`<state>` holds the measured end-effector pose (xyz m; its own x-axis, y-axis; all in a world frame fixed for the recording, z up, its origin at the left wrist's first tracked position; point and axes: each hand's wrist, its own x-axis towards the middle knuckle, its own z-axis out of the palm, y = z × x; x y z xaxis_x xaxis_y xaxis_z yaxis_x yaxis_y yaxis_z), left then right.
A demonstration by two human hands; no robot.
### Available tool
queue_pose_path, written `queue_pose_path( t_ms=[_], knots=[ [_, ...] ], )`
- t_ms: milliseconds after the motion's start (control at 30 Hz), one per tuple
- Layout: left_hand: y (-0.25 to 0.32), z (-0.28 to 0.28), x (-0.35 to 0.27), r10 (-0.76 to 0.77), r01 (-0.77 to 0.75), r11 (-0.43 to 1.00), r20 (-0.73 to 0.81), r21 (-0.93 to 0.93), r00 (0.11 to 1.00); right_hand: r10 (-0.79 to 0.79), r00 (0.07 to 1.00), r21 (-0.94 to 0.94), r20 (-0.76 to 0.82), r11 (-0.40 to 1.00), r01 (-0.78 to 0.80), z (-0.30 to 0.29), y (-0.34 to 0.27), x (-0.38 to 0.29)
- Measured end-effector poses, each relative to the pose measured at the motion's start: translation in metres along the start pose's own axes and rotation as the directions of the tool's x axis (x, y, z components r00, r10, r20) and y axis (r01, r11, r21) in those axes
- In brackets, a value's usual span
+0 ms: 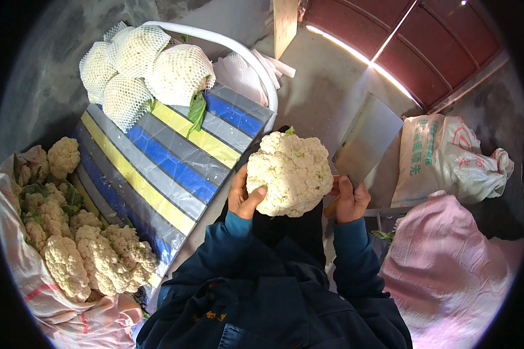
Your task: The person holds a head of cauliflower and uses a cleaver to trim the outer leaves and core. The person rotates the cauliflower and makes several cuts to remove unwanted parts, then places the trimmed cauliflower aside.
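Observation:
A large cauliflower head (289, 174) with a bit of green leaf at its far edge is in front of my body. My left hand (246, 192) grips it at the left side, thumb on the curds. At its right, my right hand (350, 200) is closed around the handle of a cleaver (369, 135), whose broad blade points up and away. Some right fingertips reach the cauliflower's edge; whether they touch it is hard to tell. On the striped table cover (170, 148), several cauliflowers in white foam nets (181, 74) are grouped at the far left, beside a loose green leaf (197, 114).
Unwrapped cauliflowers (65, 261) fill an open woven sack (39, 288) at the left. A white curved tube (227, 39) rises behind the table, near stacked foam nets (240, 74). A printed white sack (436, 161) and a pink cloth (445, 270) lie at the right.

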<state>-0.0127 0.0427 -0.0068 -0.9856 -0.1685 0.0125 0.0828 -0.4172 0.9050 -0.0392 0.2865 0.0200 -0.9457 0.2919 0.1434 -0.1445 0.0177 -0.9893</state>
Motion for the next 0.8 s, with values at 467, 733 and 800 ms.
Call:
queue_pose_path(
  t_ms=[467,733,800],
  knots=[
    [0.024,-0.004,0.011,-0.134,0.135,0.983,-0.013,0.123,0.991,0.18,0.983,0.033,-0.026,0.983,-0.179,0.004,-0.03,-0.045],
    [0.02,0.001,0.009,-0.167,0.171,0.983,-0.045,0.074,0.985,0.183,0.983,0.018,-0.026,0.983,-0.183,0.001,-0.04,-0.034],
    [0.019,0.007,0.009,-0.168,0.171,0.984,-0.059,0.048,0.984,0.17,0.985,0.069,0.002,0.983,-0.17,-0.001,-0.04,-0.022]
  ],
)
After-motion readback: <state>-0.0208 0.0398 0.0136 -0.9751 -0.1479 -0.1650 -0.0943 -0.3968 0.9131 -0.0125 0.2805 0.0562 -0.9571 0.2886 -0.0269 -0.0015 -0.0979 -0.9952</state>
